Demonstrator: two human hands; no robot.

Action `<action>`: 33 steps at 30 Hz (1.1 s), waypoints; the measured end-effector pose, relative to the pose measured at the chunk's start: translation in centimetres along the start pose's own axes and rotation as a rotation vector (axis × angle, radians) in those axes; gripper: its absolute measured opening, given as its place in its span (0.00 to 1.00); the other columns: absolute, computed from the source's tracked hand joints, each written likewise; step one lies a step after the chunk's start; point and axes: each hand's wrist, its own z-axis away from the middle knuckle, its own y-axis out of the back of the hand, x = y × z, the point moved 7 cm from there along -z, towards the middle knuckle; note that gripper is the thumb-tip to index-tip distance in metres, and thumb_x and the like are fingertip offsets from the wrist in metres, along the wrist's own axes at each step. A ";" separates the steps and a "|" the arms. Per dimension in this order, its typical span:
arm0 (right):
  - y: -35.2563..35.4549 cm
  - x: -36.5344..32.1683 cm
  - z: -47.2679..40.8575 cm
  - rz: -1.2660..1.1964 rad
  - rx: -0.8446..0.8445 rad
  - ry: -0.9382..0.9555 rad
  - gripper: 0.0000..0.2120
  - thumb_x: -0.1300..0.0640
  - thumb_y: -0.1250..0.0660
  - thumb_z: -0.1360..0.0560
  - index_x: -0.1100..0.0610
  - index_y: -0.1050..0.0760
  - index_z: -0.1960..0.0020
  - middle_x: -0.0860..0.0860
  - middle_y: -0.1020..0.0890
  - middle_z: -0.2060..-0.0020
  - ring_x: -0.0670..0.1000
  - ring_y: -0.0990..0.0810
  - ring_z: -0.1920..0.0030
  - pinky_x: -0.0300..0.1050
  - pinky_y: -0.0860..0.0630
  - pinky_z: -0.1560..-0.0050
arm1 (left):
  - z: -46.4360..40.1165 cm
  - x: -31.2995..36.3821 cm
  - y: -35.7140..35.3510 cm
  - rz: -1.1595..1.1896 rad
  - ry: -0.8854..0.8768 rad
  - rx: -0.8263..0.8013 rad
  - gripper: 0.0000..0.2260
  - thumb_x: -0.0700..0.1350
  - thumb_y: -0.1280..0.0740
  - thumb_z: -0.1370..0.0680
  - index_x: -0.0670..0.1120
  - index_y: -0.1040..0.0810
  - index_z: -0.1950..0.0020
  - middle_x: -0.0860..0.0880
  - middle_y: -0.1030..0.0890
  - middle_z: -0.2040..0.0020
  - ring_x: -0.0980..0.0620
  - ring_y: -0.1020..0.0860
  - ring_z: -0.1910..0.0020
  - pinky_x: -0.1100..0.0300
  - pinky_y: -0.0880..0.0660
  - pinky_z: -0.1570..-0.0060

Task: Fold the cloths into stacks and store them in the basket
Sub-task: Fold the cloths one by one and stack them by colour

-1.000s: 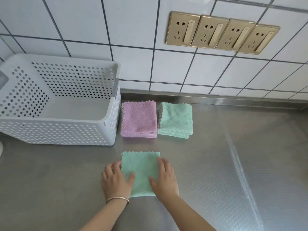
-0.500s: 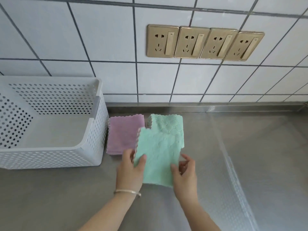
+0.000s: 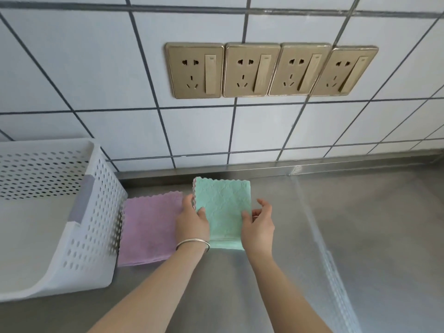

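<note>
A folded green cloth (image 3: 222,207) lies over the green stack near the wall. My left hand (image 3: 192,222) grips its left edge with the thumb on top. My right hand (image 3: 258,224) holds the right edge, thumb on the cloth, the other fingers spread. The stack beneath is almost wholly covered; only its near edge (image 3: 225,245) shows. A stack of folded pink cloths (image 3: 149,229) lies just left of it, flat on the steel counter. The white perforated basket (image 3: 96,212) stands at the left, touching the pink stack, with no cloth inside as far as I can see.
The tiled wall with a row of gold sockets (image 3: 269,69) rises right behind the stacks. The steel counter (image 3: 360,236) stretches to the right, with a raised seam running diagonally across it.
Both hands lifted the folded green cloth off the counter in front and carried it away from me onto the green stack. My view has tilted up toward the wall.
</note>
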 end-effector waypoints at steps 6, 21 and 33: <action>-0.6 0.9 0.3 0.100 -0.016 0.029 0.20 0.62 0.38 0.25 0.56 0.36 0.34 0.54 0.25 0.50 0.55 0.24 0.52 0.48 0.27 0.52 | 0.1 -1.5 -0.9 -0.005 0.032 0.019 0.18 0.40 0.41 0.22 0.46 0.36 0.32 0.43 0.24 0.38 0.40 0.24 0.45 0.51 0.26 0.49; -5.6 2.4 -1.0 0.647 -0.354 0.339 0.38 0.37 0.68 0.31 0.50 0.62 0.24 0.41 0.69 0.30 0.49 0.61 0.24 0.44 0.54 0.24 | 0.0 -0.9 -5.7 -0.628 -0.276 -0.305 0.29 0.55 0.52 0.19 0.44 0.60 0.24 0.44 0.65 0.24 0.41 0.57 0.24 0.53 0.57 0.26; -2.0 4.4 -1.4 0.023 -0.251 -0.365 0.18 0.50 0.35 0.26 0.59 0.30 0.41 0.52 0.23 0.50 0.52 0.24 0.53 0.44 0.29 0.52 | 1.1 -1.0 -5.3 -0.290 -0.158 -0.264 0.26 0.51 0.45 0.21 0.51 0.49 0.24 0.51 0.56 0.23 0.46 0.43 0.26 0.55 0.44 0.28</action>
